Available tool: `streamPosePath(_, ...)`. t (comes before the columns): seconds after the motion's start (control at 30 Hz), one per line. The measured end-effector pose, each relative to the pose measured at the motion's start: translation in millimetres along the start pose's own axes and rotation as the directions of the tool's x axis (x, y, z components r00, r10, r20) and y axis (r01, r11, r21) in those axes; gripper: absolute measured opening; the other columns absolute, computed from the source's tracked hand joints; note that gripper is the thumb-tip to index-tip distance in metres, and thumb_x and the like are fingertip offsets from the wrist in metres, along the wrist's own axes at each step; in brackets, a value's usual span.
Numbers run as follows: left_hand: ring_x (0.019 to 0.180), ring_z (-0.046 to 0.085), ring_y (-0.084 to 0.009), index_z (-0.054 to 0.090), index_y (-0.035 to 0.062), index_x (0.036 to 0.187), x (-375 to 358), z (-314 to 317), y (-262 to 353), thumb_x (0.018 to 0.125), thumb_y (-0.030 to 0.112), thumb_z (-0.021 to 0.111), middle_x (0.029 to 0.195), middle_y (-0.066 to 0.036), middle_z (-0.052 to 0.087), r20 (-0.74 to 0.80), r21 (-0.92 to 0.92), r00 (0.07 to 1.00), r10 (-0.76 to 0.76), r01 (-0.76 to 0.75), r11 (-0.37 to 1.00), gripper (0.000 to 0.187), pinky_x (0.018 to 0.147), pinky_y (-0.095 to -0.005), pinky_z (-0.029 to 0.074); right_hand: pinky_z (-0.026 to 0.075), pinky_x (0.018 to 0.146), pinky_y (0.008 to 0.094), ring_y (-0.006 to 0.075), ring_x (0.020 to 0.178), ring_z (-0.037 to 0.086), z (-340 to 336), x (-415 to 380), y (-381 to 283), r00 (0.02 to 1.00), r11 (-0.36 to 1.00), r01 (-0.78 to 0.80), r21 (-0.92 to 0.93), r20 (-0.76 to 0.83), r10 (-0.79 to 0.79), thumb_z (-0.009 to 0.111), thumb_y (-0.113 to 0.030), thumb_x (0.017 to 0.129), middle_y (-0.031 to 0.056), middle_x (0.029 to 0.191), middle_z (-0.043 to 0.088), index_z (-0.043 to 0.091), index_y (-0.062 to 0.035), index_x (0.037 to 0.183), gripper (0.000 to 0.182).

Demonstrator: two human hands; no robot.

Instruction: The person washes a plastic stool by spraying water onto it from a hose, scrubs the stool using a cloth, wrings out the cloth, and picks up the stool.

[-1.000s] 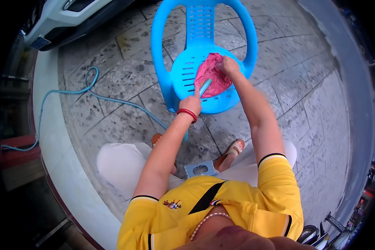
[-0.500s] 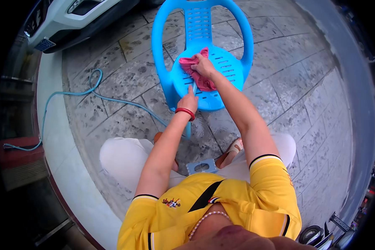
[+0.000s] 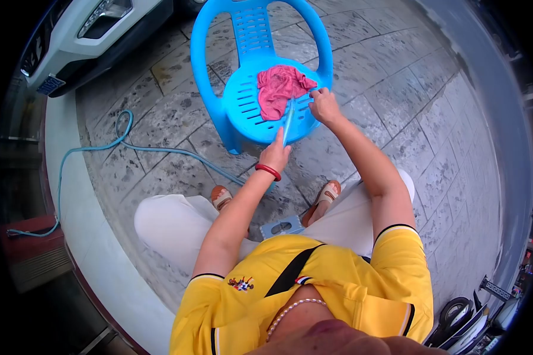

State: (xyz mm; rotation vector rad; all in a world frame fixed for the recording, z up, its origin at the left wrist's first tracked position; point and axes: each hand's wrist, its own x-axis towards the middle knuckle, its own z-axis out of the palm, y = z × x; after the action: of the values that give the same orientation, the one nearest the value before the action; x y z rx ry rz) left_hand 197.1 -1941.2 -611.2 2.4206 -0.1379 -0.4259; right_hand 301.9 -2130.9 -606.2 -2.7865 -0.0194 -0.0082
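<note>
A pink cloth (image 3: 280, 89) lies crumpled on the slotted seat of a blue plastic chair (image 3: 241, 102). My right hand (image 3: 324, 106) is closed at the cloth's right corner, its fingertips seeming to pinch the edge. In my left hand (image 3: 275, 155), just off the seat's front edge, is the end of a light-blue hose (image 3: 288, 125), which points up at the cloth. What looks like a thin water stream runs from its tip to the cloth. The lower part of the hose is hidden behind my left hand and forearm.
More hose (image 3: 160, 149) loops over the wet stone paving on the left. Between my feet stands a small grey-blue stool (image 3: 281, 226). A white car (image 3: 80, 44) is at the upper left, and a parked scooter (image 3: 456, 319) at the lower right.
My right hand has moved off the middle of the cloth to its right corner, and the cloth lies more spread out. The view has shifted, with the chair now further left and higher.
</note>
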Motion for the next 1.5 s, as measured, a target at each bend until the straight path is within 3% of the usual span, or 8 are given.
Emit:
streamPosePath(0.43, 0.104, 0.050, -0.0348, 0.023, 0.0068, 0.134, 70.5, 100.5, 73.0, 0.083, 0.023, 0.054, 0.109, -0.024, 0.052, 0.240, 0.101, 0.970, 0.046, -0.073, 0.992, 0.062, 0.085, -0.0419, 0.041, 0.046, 0.071, 0.0359, 0.0314, 0.082, 0.060, -23.0, -46.3, 126.3, 0.813, 0.646, -0.575, 0.502, 0.257, 0.523, 0.050, -0.017, 0.076, 0.0170, 0.084, 0.063, 0.065, -0.0057, 0.087, 0.022)
streamPosePath(0.57, 0.098, 0.055, -0.0298, 0.029, 0.0018, 0.132, 66.1, 95.7, 54.7, 0.083, 0.022, 0.056, 0.107, -0.023, 0.054, 0.248, -0.122, 0.948, 0.198, -0.173, 0.977, 0.059, 0.084, -0.0367, 0.043, 0.046, 0.074, 0.0371, 0.0314, 0.084, 0.060, 5.4, -42.1, 140.2, 0.901, 0.826, -0.433, 0.360, 0.137, 0.412, 0.052, -0.018, 0.076, 0.0185, 0.086, 0.063, 0.064, -0.0039, 0.087, 0.021)
streamPosePath(0.7, 0.095, 0.057, -0.0255, 0.035, 0.0002, 0.128, 46.8, 66.0, 30.3, 0.087, 0.024, 0.051, 0.105, -0.016, 0.057, 0.452, -0.469, 0.891, -0.042, 0.277, 0.839, 0.050, 0.079, -0.0370, 0.047, 0.045, 0.078, 0.0392, 0.0321, 0.087, 0.058, 21.8, -19.5, 99.1, 0.957, 0.886, -0.283, 0.367, 0.052, 0.284, 0.054, -0.018, 0.076, 0.0184, 0.092, 0.062, 0.062, -0.0049, 0.095, 0.024)
streamPosePath(0.77, 0.096, 0.057, -0.0297, 0.043, -0.0009, 0.118, 47.1, 46.6, 15.1, 0.089, 0.028, 0.050, 0.104, -0.018, 0.057, 0.579, -0.788, 0.815, -0.037, 0.570, 0.232, 0.042, 0.078, -0.0413, 0.048, 0.044, 0.080, 0.0390, 0.0326, 0.092, 0.057, 17.7, -2.4, 66.3, 0.979, 0.901, -0.202, 0.384, 0.046, 0.199, 0.055, -0.019, 0.077, 0.0186, 0.099, 0.059, 0.059, -0.0056, 0.100, 0.028)
streamPosePath(1.17, 0.121, 0.030, -0.0465, 0.004, 0.0201, 0.139, 66.6, -57.6, -10.3, 0.079, 0.060, 0.048, 0.135, -0.030, 0.021, 0.387, -0.885, 0.885, -0.260, 0.277, -0.373, 0.085, 0.088, -0.0645, 0.032, 0.041, 0.086, 0.0445, 0.0384, 0.113, 0.041, 38.4, 78.8, -60.5, 1.000, 0.994, 0.002, -0.106, -0.024, -0.004, 0.065, -0.042, 0.068, 0.0149, 0.126, 0.043, 0.041, -0.0177, 0.127, 0.068)
streamPosePath(1.3, 0.123, 0.024, -0.0493, -0.003, 0.0230, 0.140, 91.7, -83.1, -8.3, 0.074, 0.074, 0.036, 0.138, -0.029, 0.015, 0.497, -0.808, 0.856, -0.140, 0.399, -0.433, 0.092, 0.092, -0.0687, 0.020, 0.046, 0.072, 0.0391, 0.0336, 0.081, 0.059, 66.8, 82.7, -89.0, 0.984, 0.811, -0.043, 0.584, 0.166, -0.068, 0.055, -0.018, 0.069, 0.0183, 0.087, 0.062, 0.059, -0.0091, 0.098, 0.031)
streamPosePath(1.43, 0.106, 0.046, -0.0450, 0.056, 0.0083, 0.102, 156.6, -46.2, -75.1, 0.081, 0.067, 0.032, 0.109, -0.019, 0.054, -0.044, -0.835, 0.812, 0.582, 0.290, -0.468, 0.066, 0.090, -0.0590, 0.033, 0.047, 0.064, 0.0398, 0.0320, 0.072, 0.060, -19.4, 22.6, -154.4, 0.961, 0.875, 0.266, 0.404, -0.037, -0.275, 0.054, -0.028, 0.075, 0.0175, 0.078, 0.062, 0.062, -0.0056, 0.084, 0.026)
streamPosePath(1.5, 0.098, 0.053, -0.0362, 0.059, 0.0095, 0.088, 153.1, -61.0, -45.6, 0.085, 0.059, 0.036, 0.095, -0.016, 0.058, 0.193, -0.888, 0.949, 0.250, 0.277, -0.367, 0.054, 0.087, -0.0511, 0.039, 0.048, 0.058, 0.0394, 0.0271, 0.065, 0.062, -19.9, 20.3, -158.8, 0.905, 0.906, 0.405, 0.127, -0.200, -0.376, 0.053, -0.036, 0.078, 0.0162, 0.069, 0.062, 0.063, -0.0030, 0.080, 0.034)
